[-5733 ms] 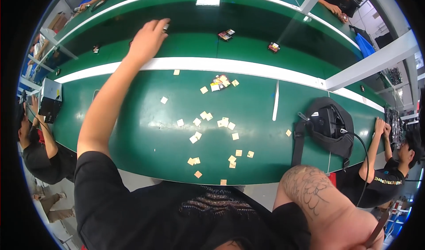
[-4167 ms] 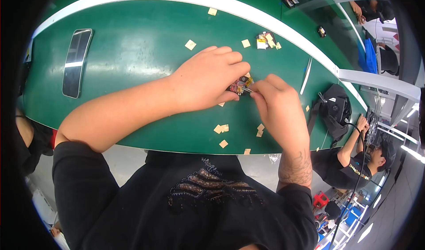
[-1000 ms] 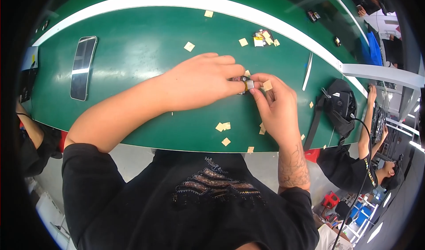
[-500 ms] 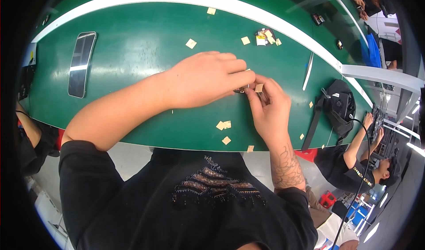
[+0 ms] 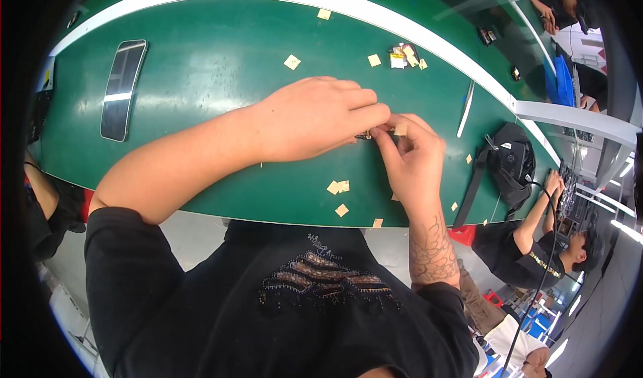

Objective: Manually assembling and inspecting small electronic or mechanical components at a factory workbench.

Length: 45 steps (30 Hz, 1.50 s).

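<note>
The left hand and the right hand meet above the near half of the bench, which has a smooth green surface with a soft shine. Between them is a small dark part with some shiny metal; the fingers of the left hand are closed on it. The thumb and the first finger of the right hand come together at its side, but I cannot tell what they pinch. A thin beige square rests against a finger of this hand.

The black shirt has pale lettering and glittering ornament on the chest. A white label is on the cluster of small parts near the far edge.

The left hand covers most of the dark part from view. Other flat beige squares lie scattered, some toward the near edge. A phone with a glossy dark screen lies toward the left end of the bench. To the right are a slim white tool and a black fabric bag with a cable. Beyond the bag, a co-worker sits by the bench.
</note>
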{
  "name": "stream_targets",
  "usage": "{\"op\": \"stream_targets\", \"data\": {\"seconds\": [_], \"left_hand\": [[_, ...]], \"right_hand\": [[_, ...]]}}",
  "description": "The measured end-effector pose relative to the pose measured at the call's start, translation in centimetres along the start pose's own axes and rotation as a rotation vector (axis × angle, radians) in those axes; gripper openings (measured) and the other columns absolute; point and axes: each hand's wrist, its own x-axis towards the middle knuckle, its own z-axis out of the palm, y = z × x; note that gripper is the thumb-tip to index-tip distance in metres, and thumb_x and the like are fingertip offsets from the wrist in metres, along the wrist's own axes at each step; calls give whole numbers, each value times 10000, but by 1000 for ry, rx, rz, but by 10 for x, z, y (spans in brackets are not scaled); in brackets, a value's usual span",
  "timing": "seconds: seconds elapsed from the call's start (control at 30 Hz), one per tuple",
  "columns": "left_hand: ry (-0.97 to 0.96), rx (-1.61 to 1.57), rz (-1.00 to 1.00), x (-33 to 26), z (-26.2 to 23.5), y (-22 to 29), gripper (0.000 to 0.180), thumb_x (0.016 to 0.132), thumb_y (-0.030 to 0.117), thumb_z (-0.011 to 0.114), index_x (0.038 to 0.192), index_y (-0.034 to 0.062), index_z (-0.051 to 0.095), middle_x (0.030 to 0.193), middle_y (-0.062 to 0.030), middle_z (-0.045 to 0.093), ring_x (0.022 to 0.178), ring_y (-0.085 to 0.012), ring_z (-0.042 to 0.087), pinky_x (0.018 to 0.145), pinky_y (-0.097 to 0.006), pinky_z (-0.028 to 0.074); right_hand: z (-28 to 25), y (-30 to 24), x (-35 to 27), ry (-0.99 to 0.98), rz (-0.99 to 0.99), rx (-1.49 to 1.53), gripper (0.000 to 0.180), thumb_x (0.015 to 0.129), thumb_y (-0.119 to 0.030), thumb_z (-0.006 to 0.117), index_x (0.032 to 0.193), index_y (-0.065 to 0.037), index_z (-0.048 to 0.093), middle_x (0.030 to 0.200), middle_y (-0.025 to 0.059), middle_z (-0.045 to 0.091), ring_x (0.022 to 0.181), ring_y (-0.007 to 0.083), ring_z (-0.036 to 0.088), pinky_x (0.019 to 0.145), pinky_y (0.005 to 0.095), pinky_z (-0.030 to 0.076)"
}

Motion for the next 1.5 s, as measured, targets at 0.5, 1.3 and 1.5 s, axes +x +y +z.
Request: {"op": "stream_targets", "data": {"seconds": [0.5, 1.3, 1.5], "left_hand": [[-112, 296, -16, 1, -4, 16, 164, 921, 178, 746, 1071, 120, 717, 1153, -44, 619, 1149, -240, 657, 954, -424, 558], [262, -47, 214, 12, -6, -4, 421, 786, 35, 854, 1182, 67, 711, 1192, -110, 741, 966, -313, 738, 781, -418, 584], [284, 33, 338, 6, -6, 0, 358, 830, 42, 852, 1161, 60, 719, 1216, -122, 745, 895, -248, 743, 694, -359, 546]], "right_hand": [[-20, 6, -2, 165, 51, -11, 195, 902, -4, 814, 1089, -11, 762, 929, 83, 709, 720, 170, 676, 624, 303, 513], [-27, 18, 21, -307, 129, 537, 96, 995, 2, 730, 1083, -6, 693, 836, -57, 627, 730, 21, 488, 644, 245, 442], [-32, 14, 15, -350, 143, 635, 100, 1006, 22, 707, 984, -45, 636, 750, -110, 529, 638, -34, 395, 554, 206, 315]]}}
